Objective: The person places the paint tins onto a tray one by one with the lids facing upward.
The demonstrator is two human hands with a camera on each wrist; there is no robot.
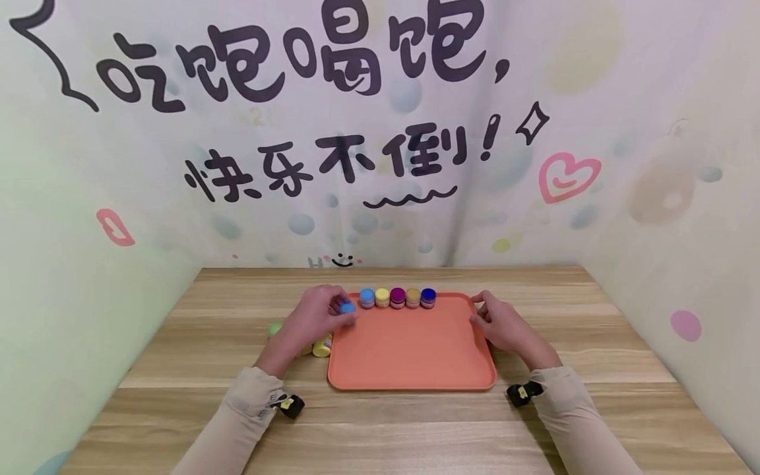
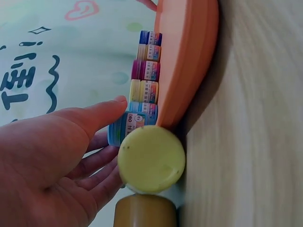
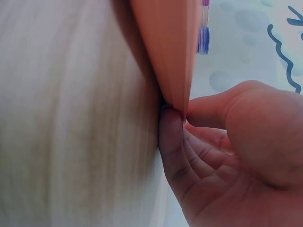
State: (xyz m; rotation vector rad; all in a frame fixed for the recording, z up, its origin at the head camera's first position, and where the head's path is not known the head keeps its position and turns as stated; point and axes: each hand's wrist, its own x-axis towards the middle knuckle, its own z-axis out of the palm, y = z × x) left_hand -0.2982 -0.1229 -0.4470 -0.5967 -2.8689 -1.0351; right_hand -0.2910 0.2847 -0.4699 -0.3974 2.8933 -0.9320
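Note:
Over the left end of the orange tray (image 1: pixel 410 356), my left hand (image 1: pixel 315 315) pinches a light blue paint jar (image 1: pixel 347 309) between thumb and fingers. Along the tray's far edge stands a row of small jars: another light blue jar (image 1: pixel 367 299), a pale yellow jar (image 1: pixel 382 299), a magenta jar (image 1: pixel 397 299), an ochre jar (image 1: pixel 412 299) and a dark blue jar (image 1: pixel 428 299). My right hand (image 1: pixel 501 322) grips the tray's right rim near the far corner. In the right wrist view, its thumb lies over the rim and a finger beneath.
Left of the tray, partly behind my left hand, are a yellow jar (image 1: pixel 322 346) and a green jar (image 1: pixel 275 328). An ochre jar (image 2: pixel 145 211) shows beside the yellow one in the left wrist view. The wooden table (image 1: pixel 404 435) meets a printed wall curtain (image 1: pixel 285 224) at the back.

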